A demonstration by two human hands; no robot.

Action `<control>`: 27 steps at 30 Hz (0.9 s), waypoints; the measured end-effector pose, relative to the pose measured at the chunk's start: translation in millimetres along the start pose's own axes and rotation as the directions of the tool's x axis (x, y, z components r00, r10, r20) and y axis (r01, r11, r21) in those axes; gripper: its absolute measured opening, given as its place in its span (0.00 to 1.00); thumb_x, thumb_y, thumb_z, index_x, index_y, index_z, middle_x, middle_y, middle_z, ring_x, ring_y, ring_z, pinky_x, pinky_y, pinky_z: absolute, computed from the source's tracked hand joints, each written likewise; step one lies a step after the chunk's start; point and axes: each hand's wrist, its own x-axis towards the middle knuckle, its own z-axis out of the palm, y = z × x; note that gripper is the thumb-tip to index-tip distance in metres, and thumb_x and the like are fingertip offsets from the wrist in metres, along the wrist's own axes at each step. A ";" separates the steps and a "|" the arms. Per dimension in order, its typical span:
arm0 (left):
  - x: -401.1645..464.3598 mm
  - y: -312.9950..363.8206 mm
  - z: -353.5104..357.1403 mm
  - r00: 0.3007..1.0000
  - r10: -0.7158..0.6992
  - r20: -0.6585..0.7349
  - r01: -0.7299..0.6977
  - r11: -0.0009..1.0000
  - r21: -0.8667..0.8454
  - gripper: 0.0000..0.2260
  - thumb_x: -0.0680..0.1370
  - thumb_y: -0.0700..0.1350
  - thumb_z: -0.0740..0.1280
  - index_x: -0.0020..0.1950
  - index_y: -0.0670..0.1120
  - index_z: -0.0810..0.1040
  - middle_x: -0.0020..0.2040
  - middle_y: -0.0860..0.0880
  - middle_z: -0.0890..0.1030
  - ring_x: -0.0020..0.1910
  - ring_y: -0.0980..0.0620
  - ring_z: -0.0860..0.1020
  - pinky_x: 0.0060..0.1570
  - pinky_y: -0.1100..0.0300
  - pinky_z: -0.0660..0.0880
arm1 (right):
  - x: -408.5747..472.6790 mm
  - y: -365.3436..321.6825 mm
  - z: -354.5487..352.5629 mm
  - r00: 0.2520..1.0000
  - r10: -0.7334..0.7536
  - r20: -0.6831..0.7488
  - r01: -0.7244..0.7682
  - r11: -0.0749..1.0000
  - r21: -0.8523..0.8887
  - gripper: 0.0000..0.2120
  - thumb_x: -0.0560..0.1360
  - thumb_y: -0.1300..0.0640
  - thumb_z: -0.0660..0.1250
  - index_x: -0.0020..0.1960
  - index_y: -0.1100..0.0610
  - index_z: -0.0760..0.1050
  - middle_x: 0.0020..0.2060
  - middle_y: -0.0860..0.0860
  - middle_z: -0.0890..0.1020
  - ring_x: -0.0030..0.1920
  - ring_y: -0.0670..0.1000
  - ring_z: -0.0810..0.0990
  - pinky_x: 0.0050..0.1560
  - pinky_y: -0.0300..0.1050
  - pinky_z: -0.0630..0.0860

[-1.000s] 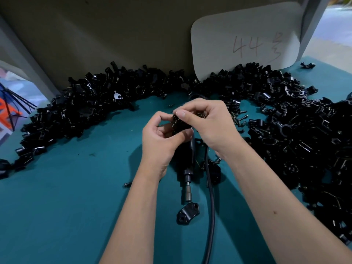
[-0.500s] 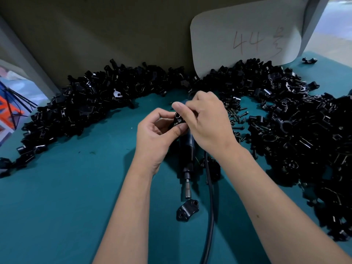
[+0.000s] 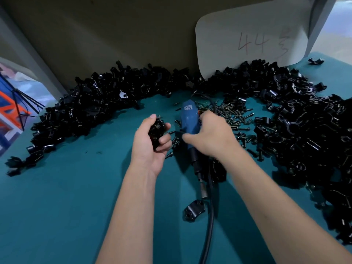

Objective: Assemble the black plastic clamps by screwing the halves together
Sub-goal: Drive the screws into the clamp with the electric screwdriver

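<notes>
Head view: the clamp (image 3: pixel 157 132) is now gripped by the left hand (image 3: pixel 150 141) alone; the right hand (image 3: pixel 211 138) has been closed round the blue screwdriver (image 3: pixel 189 119) on teal table (image 3: pixel 57 197).

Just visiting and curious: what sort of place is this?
Probably a small factory assembly bench: heaps of black plastic clamp halves ring a teal-covered table, loose dark metal screws lie scattered, and a blue corded electric screwdriver lies in the middle.

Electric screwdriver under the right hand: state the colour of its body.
Blue body, black toward the bit end; electric screwdriver shows best in the head view.
</notes>
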 end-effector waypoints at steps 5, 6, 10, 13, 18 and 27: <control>-1.0 6.1 -7.9 0.976 -0.107 0.189 0.115 0.993 -0.034 0.07 0.74 0.50 0.62 0.42 0.47 0.68 0.30 0.50 0.67 0.21 0.57 0.60 0.18 0.65 0.54 | 10.3 16.1 -30.0 0.995 0.065 0.077 -0.101 0.680 0.726 0.12 0.75 0.53 0.73 0.46 0.63 0.79 0.33 0.52 0.84 0.32 0.51 0.79 0.35 0.46 0.79; -2.2 6.4 -8.2 0.966 -0.133 0.222 0.134 0.991 0.008 0.07 0.73 0.51 0.62 0.41 0.47 0.69 0.30 0.52 0.64 0.21 0.57 0.59 0.19 0.65 0.52 | 10.7 16.1 -35.8 0.993 0.077 0.084 -0.113 0.565 0.817 0.11 0.76 0.53 0.71 0.47 0.62 0.78 0.33 0.52 0.83 0.31 0.50 0.79 0.33 0.44 0.78; -5.4 10.0 -10.1 0.905 -0.246 0.348 0.161 0.953 0.257 0.04 0.74 0.48 0.60 0.42 0.48 0.70 0.30 0.49 0.62 0.21 0.56 0.59 0.21 0.69 0.53 | 9.1 9.0 -46.1 0.992 0.023 0.123 -0.123 0.013 0.992 0.11 0.76 0.57 0.68 0.54 0.61 0.71 0.39 0.56 0.77 0.36 0.52 0.79 0.39 0.47 0.81; -6.0 12.4 -13.3 0.862 -0.321 0.392 0.158 0.905 0.394 0.03 0.73 0.45 0.63 0.42 0.48 0.69 0.30 0.47 0.65 0.22 0.55 0.62 0.22 0.69 0.53 | 6.6 2.4 -48.0 0.999 -0.020 0.046 -0.049 -0.226 0.973 0.06 0.79 0.68 0.64 0.53 0.62 0.68 0.41 0.55 0.77 0.36 0.50 0.79 0.42 0.46 0.79; -6.6 15.5 -13.7 0.850 -0.472 0.232 0.231 0.732 0.641 0.07 0.76 0.43 0.62 0.40 0.50 0.66 0.29 0.48 0.65 0.20 0.56 0.59 0.19 0.72 0.51 | 1.7 1.7 -57.6 0.978 0.128 -0.163 0.177 -0.110 0.978 0.19 0.76 0.52 0.76 0.57 0.56 0.69 0.36 0.49 0.78 0.31 0.47 0.74 0.36 0.43 0.75; -5.8 10.5 -3.8 0.906 -0.422 0.045 0.218 0.553 0.804 0.07 0.82 0.45 0.62 0.44 0.51 0.67 0.27 0.49 0.66 0.20 0.56 0.58 0.21 0.71 0.52 | -3.4 -3.5 -62.9 0.978 0.171 -0.117 0.150 -0.191 0.970 0.18 0.77 0.44 0.73 0.41 0.52 0.67 0.30 0.47 0.72 0.26 0.46 0.67 0.29 0.41 0.69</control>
